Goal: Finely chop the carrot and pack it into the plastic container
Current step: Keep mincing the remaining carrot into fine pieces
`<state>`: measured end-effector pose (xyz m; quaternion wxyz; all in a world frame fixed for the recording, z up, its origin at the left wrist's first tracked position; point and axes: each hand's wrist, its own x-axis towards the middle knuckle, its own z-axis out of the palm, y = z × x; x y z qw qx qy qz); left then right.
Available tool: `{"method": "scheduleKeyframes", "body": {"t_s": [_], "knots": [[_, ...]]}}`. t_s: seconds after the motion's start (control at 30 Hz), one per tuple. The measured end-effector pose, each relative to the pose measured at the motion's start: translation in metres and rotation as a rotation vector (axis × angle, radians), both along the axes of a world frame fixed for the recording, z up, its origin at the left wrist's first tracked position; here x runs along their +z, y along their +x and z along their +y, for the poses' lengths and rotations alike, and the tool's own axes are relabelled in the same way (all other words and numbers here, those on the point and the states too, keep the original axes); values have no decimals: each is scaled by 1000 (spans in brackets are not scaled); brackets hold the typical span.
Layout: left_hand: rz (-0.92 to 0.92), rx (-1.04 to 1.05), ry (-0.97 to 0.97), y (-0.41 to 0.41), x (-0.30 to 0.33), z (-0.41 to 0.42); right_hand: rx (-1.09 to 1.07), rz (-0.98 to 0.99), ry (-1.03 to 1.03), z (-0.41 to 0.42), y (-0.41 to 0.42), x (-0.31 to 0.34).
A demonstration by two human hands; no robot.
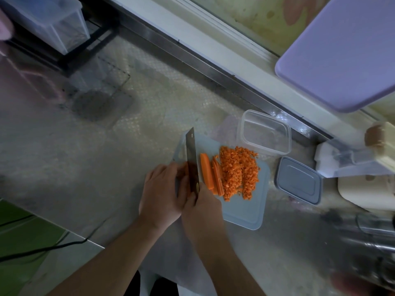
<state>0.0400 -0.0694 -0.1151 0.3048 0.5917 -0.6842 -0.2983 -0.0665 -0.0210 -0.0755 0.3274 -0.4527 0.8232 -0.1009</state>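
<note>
A pale blue cutting board (248,210) lies on the steel counter. On it a heap of finely diced carrot (239,171) sits to the right of a long carrot piece (207,170) and a few thin carrot strips (218,178). My right hand (202,212) grips the handle of a cleaver (191,159), whose blade stands edge-down on the board. My left hand (161,193) holds a carrot piece just left of the blade, mostly hidden by it. The clear plastic container (264,133) stands empty behind the board, and its grey lid (298,183) lies to the right.
A purple board (342,56) leans at the upper right. White and cream appliances (363,167) crowd the right edge. A clear bin on a black rack (53,24) stands at the far left. A black cable (42,251) runs off the counter's front left.
</note>
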Motion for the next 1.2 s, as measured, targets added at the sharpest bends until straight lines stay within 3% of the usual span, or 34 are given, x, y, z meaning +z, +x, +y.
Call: {"method": "scheduleKeyframes", "body": {"t_s": [0.3, 1.2], "knots": [[16, 13, -11, 3, -1, 1, -72, -135, 10, 12, -1, 50], [-21, 4, -41, 2, -5, 2, 20, -77, 98, 18, 5, 54]]}}
